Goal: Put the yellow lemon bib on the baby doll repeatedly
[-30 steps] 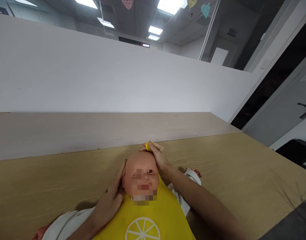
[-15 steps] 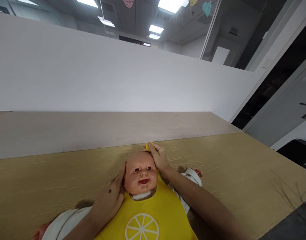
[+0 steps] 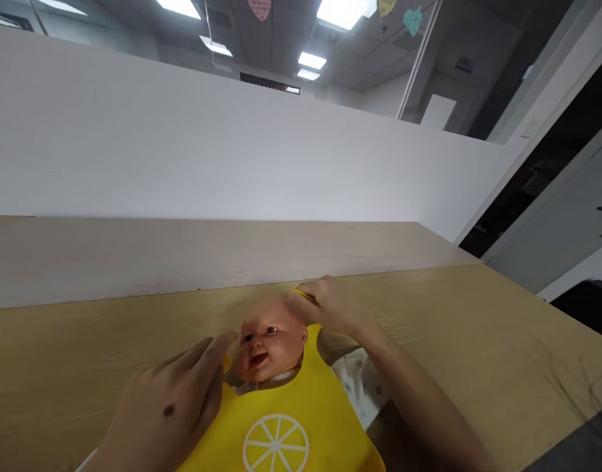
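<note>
A baby doll (image 3: 267, 344) lies on its back on the wooden table (image 3: 478, 341), wearing a yellow bib (image 3: 281, 426) with a lemon-slice print. My right hand (image 3: 330, 305) is closed on a yellow strap end of the bib (image 3: 303, 295) just above the doll's head. My left hand (image 3: 168, 406) hovers over the bib's left shoulder, fingers stretched out toward the doll's cheek. A small yellow bit of the bib shows under its fingertips. The doll's white patterned clothing (image 3: 360, 387) shows under my right forearm.
A raised pale wooden shelf (image 3: 183, 255) runs along the back of the table, with a white partition wall (image 3: 207, 144) behind it. A doorway and door (image 3: 566, 216) stand at the right. The table's dark front edge shows at bottom right.
The doll's head has turned and lifted toward my left. My left hand came off the doll's cheek and moved up over the bib. My right hand shifted right with the strap end.
</note>
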Demonstrator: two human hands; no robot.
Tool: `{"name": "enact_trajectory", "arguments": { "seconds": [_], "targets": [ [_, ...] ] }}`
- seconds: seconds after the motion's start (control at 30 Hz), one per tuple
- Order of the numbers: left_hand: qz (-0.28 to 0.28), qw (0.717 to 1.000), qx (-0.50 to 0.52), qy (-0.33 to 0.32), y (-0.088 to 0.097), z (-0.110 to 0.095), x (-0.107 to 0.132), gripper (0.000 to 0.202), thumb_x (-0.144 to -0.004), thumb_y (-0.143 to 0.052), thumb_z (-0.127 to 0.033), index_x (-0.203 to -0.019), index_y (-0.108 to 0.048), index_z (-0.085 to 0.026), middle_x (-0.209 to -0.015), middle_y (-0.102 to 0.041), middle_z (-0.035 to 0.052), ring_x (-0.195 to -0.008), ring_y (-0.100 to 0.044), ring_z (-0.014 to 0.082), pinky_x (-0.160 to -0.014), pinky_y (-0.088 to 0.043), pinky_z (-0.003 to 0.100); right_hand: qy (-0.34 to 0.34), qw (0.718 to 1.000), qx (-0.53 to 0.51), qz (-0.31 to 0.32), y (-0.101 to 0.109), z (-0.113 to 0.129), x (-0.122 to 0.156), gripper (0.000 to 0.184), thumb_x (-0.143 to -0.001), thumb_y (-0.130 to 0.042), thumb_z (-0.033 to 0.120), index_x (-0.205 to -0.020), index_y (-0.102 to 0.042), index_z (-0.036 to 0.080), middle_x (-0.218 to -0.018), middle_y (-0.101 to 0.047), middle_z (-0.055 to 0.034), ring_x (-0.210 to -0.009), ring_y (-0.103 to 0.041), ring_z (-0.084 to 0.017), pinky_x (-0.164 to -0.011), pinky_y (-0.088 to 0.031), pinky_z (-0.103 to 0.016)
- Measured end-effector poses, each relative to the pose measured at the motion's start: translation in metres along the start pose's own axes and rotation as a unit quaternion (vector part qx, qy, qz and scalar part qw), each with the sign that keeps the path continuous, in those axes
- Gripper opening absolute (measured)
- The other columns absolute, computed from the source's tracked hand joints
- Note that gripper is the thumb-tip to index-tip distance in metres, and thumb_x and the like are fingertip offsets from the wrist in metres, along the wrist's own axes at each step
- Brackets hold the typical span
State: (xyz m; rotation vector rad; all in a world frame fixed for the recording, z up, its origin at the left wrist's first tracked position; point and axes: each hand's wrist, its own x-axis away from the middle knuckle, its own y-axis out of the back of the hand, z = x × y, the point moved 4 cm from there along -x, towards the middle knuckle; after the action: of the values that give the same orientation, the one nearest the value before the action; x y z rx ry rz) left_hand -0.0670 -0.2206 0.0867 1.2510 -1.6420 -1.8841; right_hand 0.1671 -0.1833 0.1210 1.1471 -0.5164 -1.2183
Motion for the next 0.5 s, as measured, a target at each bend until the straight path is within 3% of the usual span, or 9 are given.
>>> {"name": "enact_trajectory", "arguments": {
  "seconds": [0.23, 0.37, 0.5],
  "targets": [
    [0.0, 0.998, 0.023, -0.051, -0.015, -0.013, -0.001, 0.051, -0.08, -0.033, -0.015, -0.114, -0.069, -0.027, -0.069, -0.071, 0.0, -0.054, -0.067, 0.0206, -0.043, -0.042, 0.03, 0.029, 0.997, -0.063, 0.021, -0.015, -0.003, -0.004, 0.043, -0.098, -0.044, 0.034, -0.063, -0.057, 0.012, -0.064, -0.06, 0.0001, -0.058, -0.042, -0.006, -0.058, -0.02, -0.022],
    [-0.019, 0.998, 0.021, -0.058, -0.024, -0.009, 0.006, 0.055, -0.084, -0.034, -0.015, -0.127, -0.062, -0.032, -0.078, -0.073, -0.0005, -0.059, -0.069, 0.0205, -0.047, -0.045, 0.031, 0.024, 0.998, -0.047, 0.025, -0.012, -0.006, -0.002, 0.042, -0.094, -0.049, 0.031, -0.058, -0.057, 0.013, -0.055, -0.054, -0.0001, -0.051, -0.037, -0.006, -0.054, -0.018, -0.023],
    [-0.061, 0.993, 0.047, -0.087, -0.016, -0.011, 0.008, 0.055, -0.089, -0.035, -0.018, -0.138, -0.053, -0.033, -0.083, -0.074, 0.0003, -0.058, -0.069, 0.0209, -0.045, -0.047, 0.032, 0.036, 0.998, 0.025, 0.052, 0.007, 0.01, 0.014, 0.037, -0.088, -0.056, 0.022, -0.052, -0.056, 0.013, -0.05, -0.049, 0.0002, -0.046, -0.027, -0.006, -0.052, -0.016, -0.025]
  ]
}}
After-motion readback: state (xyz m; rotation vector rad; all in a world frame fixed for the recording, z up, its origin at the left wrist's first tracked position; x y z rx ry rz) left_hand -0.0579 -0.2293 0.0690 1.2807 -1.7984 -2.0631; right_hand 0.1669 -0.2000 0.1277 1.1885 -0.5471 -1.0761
